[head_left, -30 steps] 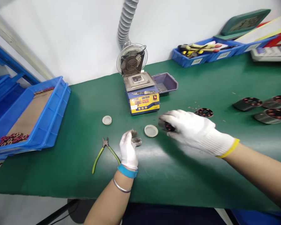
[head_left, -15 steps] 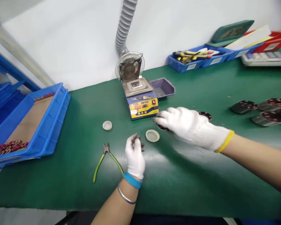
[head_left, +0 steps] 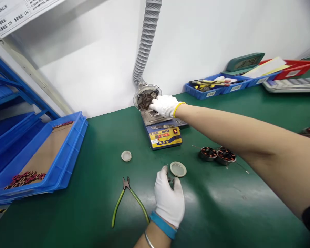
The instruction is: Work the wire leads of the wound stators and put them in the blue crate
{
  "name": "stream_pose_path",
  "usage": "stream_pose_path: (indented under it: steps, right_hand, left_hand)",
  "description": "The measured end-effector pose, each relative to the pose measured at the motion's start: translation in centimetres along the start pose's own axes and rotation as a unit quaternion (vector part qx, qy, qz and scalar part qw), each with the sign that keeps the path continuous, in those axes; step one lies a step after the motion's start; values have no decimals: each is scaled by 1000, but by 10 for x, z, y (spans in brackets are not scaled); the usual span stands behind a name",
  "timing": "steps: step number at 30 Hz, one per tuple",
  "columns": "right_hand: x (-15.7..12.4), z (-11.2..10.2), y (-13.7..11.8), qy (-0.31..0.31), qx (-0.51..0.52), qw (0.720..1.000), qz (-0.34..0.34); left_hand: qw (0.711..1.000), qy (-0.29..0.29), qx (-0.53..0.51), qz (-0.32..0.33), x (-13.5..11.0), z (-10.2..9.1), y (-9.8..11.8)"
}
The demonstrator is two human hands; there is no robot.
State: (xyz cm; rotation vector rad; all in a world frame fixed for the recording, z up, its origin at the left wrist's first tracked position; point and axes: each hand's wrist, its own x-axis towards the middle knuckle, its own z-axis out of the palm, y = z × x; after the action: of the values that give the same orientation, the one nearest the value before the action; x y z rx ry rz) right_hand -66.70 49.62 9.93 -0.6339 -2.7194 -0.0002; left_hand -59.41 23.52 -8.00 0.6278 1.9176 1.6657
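My right hand (head_left: 164, 105), in a white knit glove, reaches over the solder pot (head_left: 155, 119). Its fingers are bent together above the hot square bath; a small dark part shows below them, too hidden to name. My left hand (head_left: 169, 196), also gloved and with dark fingertips, rests over the green bench with thumb and curled fingers apart. Just beyond it lies a round pale dish (head_left: 178, 169). Green-handled side cutters (head_left: 126, 184) lie spread to its left. Two round copper-wound motor stators (head_left: 208, 153) sit under my right forearm, with wire ends sticking out.
A smaller pale dish (head_left: 126, 156) lies left of the solder pot. Blue trays (head_left: 67, 165) with small red-brown parts stand at the left. At the back right are a blue tool bin (head_left: 201, 93), a clock (head_left: 245, 63) and a red bin (head_left: 299, 69). A ribbed hose (head_left: 147, 38) hangs behind the pot.
My right hand has moved left and away from me, from beside the larger dish to over the solder pot. My left hand's thumb and fingers have parted. The camera view has shifted.
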Motion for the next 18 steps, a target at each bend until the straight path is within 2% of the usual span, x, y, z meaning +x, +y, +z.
stream_pose_path:
  steps: [4, 8, 12, 15, 18]
  right_hand:
    - [-8, -11, 12, 6, 16, 999, 35]
    - [1, -21, 22, 10, 64, 991, 117]
    - [19, -5, 19, 9, 133, 970, 202]
    - [24, 14, 14, 9, 183, 956, 229]
    - [20, 22, 14, 14, 240, 940, 244]
  left_hand:
    - [1000, -7, 9, -1, -1, 2, 2]
    - [1000, 1, -12, 6, -1, 3, -1]
    - [999, 0, 43, 20, 0, 5, -4]
    - [989, 3, 145, 39, 0, 5, -5]
    - [980, 8, 191, 57, -1, 5, -5]
